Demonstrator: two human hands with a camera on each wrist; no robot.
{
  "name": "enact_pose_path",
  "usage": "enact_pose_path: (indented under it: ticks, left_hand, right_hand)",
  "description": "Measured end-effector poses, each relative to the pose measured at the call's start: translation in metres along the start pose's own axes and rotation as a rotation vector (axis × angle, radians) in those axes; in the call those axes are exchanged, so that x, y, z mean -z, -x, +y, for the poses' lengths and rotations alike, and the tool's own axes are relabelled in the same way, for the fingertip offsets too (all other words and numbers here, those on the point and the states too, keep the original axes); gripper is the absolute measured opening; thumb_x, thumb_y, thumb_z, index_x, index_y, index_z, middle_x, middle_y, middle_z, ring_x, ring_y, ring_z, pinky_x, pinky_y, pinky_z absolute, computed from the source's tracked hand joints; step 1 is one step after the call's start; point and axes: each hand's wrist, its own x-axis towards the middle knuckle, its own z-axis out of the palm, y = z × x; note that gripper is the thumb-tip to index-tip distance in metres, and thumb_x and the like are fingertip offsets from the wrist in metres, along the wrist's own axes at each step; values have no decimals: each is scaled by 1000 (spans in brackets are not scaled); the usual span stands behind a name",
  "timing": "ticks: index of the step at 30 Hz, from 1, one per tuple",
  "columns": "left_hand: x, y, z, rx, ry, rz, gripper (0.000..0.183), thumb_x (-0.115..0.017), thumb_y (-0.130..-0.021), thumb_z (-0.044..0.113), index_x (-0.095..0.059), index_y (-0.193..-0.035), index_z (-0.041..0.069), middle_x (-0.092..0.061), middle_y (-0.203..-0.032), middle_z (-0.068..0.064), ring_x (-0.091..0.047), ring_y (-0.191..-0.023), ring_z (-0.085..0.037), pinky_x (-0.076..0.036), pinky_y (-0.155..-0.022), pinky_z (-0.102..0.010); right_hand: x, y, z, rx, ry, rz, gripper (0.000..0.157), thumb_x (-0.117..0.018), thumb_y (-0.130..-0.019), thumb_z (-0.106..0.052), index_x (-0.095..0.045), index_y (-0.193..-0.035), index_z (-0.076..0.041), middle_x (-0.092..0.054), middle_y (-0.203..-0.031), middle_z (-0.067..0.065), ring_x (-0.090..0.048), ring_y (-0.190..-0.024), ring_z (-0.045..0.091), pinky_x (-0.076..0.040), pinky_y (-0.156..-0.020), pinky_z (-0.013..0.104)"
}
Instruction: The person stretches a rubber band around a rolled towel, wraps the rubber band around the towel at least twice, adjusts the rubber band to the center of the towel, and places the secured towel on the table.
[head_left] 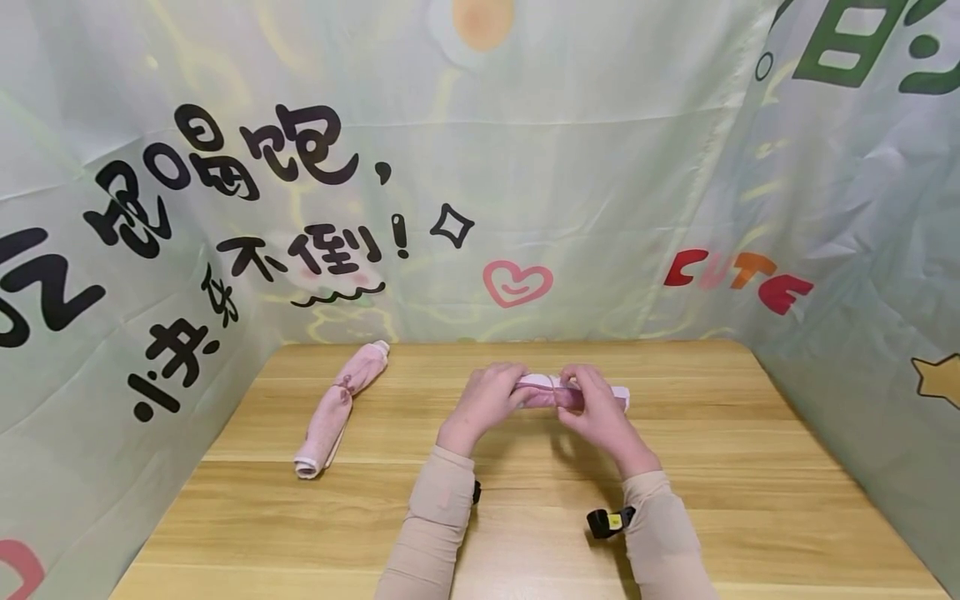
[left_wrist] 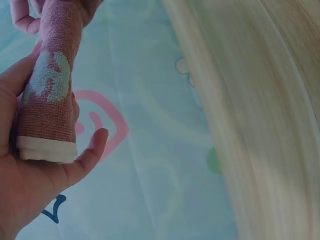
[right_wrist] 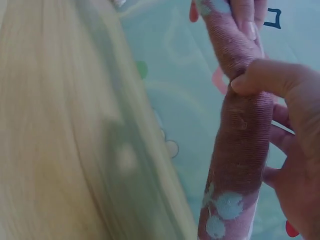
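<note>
A rolled pink towel (head_left: 536, 398) is held crosswise above the table, with a thin band round its narrowed middle. My left hand (head_left: 483, 402) grips its left part; in the left wrist view, the roll's white-edged end (left_wrist: 47, 149) lies against the palm and one finger sticks out. My right hand (head_left: 600, 410) holds the right part, its thumb (right_wrist: 260, 79) pressed at the narrowed middle in the right wrist view. Pale blue patches show on the towel (right_wrist: 240, 135). A second rolled pink towel (head_left: 326, 429), tied at its middle, lies at the table's left.
The wooden table (head_left: 525, 533) reaches back to a printed cloth (head_left: 600, 183) that hangs behind it and along both sides. A black wrist camera (head_left: 603, 523) sits on the right forearm.
</note>
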Motion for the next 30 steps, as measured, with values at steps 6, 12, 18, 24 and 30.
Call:
enact_pose_path:
  ticks: [6,12,18,24,30]
  left_hand:
    - [1,0,2,-35,-23,-4,29,-60,-95,38,-68,-110,15,-72,-105,0,-65,-95,-16,-52,-83,-33]
    - [1,1,3,-88,-53,13,29,-59,-95,38,-70,-111,16,-72,-104,1,-64,-97,-17,-52,-84,-37]
    - [-1,1,3,-121,-66,18,31,-60,-94,39,-71,-112,16,-72,-104,1,-64,-95,-15,-52,-84,-34]
    - [-3,0,5,-131,-69,14,32,-59,-94,40,-71,-114,18,-72,-110,2,-64,-100,-16,-51,-87,-36]
    - [0,1,12,-144,-104,-2,32,-59,-95,41,-71,-116,21,-71,-114,3,-63,-107,-16,-51,-89,-38]
  right_hand:
    - [-2,-1,-4,-60,-105,-6,24,-75,-84,-17,-52,-87,-11,-59,-113,13,-52,-107,26,-49,-89,41]
    - [-4,-3,-5,-59,-55,-10,19,-67,-91,-13,-52,-82,-10,-60,-104,12,-54,-98,24,-47,-81,36]
    - [-3,-1,-4,-73,-37,-49,14,-65,-91,-10,-53,-84,-9,-59,-103,11,-56,-95,21,-52,-80,33]
    - [0,-2,-7,-117,32,-40,11,-64,-85,-7,-53,-84,-10,-58,-96,8,-55,-87,19,-48,-76,33]
    - [-1,-2,-14,-263,144,66,11,-63,-79,-11,-52,-78,-8,-52,-78,6,-48,-69,18,-37,-62,28]
